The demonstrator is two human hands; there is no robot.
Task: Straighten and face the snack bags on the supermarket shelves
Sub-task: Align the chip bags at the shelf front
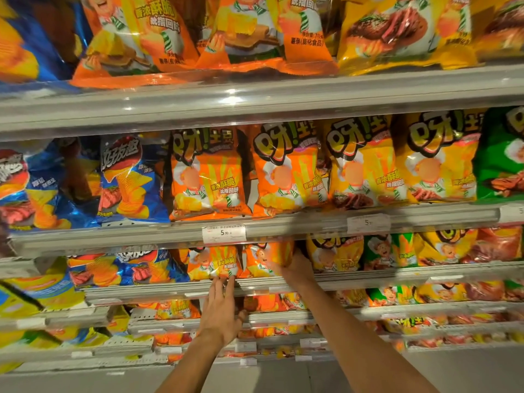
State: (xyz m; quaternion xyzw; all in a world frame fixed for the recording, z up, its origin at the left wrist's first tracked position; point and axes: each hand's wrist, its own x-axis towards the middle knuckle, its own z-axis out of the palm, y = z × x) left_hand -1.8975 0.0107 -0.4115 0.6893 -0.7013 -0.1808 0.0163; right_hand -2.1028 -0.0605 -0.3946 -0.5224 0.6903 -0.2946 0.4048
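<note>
Two orange snack bags (215,265) stand side by side at the front edge of the third shelf (368,279). The right hand (295,268) grasps the right one (269,259); the left hand (221,313), fingers spread and released, touches the left bag's bottom corner. Above, one price tag (224,234) hangs on the second shelf's edge.

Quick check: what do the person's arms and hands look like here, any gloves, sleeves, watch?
Both are bare: the left hand and right hand wear no gloves or visible rings. Both forearms are uncovered down to the frame edge, with no sleeve, watch or band in view.

Two hands (219,313), six shelf tiers (255,100), three readable price tags (224,234), countless snack bags (208,177).
</note>
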